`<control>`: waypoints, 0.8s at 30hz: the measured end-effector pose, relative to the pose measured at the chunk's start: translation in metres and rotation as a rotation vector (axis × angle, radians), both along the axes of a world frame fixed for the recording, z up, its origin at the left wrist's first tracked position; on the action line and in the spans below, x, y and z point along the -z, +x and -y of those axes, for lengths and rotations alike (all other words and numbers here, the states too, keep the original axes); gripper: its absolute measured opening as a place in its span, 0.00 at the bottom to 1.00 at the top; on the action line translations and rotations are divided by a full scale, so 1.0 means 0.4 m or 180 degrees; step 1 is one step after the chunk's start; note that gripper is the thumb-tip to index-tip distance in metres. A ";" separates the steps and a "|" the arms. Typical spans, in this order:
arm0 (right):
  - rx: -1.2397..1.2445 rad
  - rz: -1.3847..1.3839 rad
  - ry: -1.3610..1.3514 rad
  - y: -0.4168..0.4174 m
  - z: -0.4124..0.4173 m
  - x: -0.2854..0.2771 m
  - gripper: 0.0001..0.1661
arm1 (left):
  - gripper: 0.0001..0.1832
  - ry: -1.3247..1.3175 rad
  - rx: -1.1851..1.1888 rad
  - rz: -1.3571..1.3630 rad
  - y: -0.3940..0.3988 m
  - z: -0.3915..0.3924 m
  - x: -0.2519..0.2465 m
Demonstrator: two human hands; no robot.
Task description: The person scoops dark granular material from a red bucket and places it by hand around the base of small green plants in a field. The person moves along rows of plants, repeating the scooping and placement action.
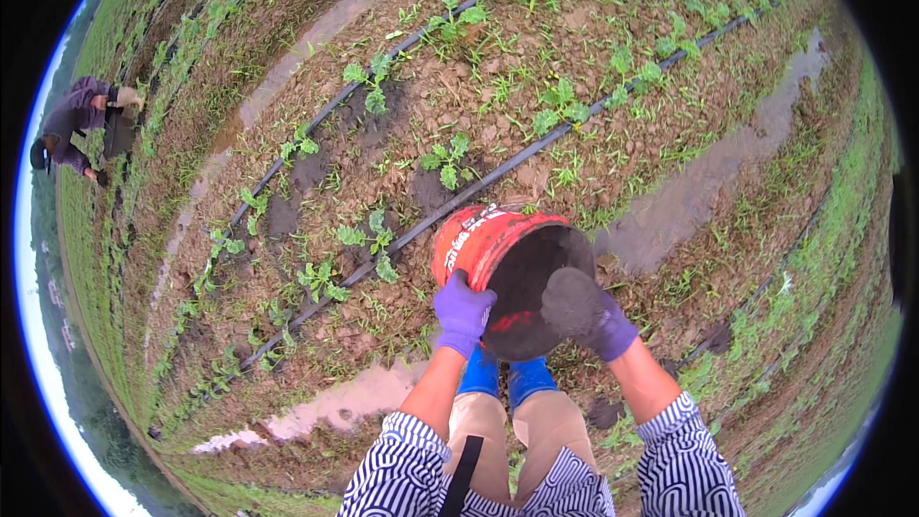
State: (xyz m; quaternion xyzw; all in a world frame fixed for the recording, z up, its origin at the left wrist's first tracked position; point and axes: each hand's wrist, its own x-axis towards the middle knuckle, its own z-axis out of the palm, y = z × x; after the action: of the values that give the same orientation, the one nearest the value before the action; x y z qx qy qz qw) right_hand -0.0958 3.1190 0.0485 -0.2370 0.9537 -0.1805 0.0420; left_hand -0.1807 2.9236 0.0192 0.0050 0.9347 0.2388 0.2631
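A red plastic bucket (470,240), soiled and bearing white writing, is tilted with its mouth towards me; dark soil-like material coats its inside. My left hand (463,312), in a purple glove, grips the bucket's rim at the left. At the right of the mouth is my right hand (592,316), its purple glove caked with dark material around the fingers; a rounded dark clump (568,294) shows there, and I cannot tell whether it is held or stuck on. Leafy seedlings (449,161) grow just beyond the bucket, some with dark patches of soil at their bases.
Black drip-irrigation tubes (517,158) run diagonally along the planted bed. Muddy puddles (668,212) lie in the furrows on both sides. My blue boots (530,377) stand below the bucket. Another person (75,118) bends over a row at the far left.
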 end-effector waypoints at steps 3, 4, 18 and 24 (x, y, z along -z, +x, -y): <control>-0.0087 0.0310 0.0819 -0.146 -0.028 -0.105 0.02 | 0.21 0.0005 -0.0023 0.0008 -0.011 0.023 -0.002; 0.0424 -0.0375 0.0454 -0.197 -0.028 -0.067 0.02 | 0.21 0.0003 -0.0027 0.0006 -0.014 0.031 -0.002; 0.2696 0.1090 -0.6184 -0.559 0.040 0.024 0.23 | 0.20 -0.0100 -0.0090 0.0140 -0.033 0.068 -0.009; 0.3895 0.2460 -0.3997 -0.084 0.148 0.010 0.19 | 0.21 -0.0157 -0.0046 0.0270 -0.064 0.040 -0.023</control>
State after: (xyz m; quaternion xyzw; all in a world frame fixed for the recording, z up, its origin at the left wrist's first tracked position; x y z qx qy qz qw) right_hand -0.1296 3.0599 0.0445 0.3989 0.5617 -0.7152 0.1175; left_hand -0.2064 2.9077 0.0284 -0.0183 0.9284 0.2176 0.3007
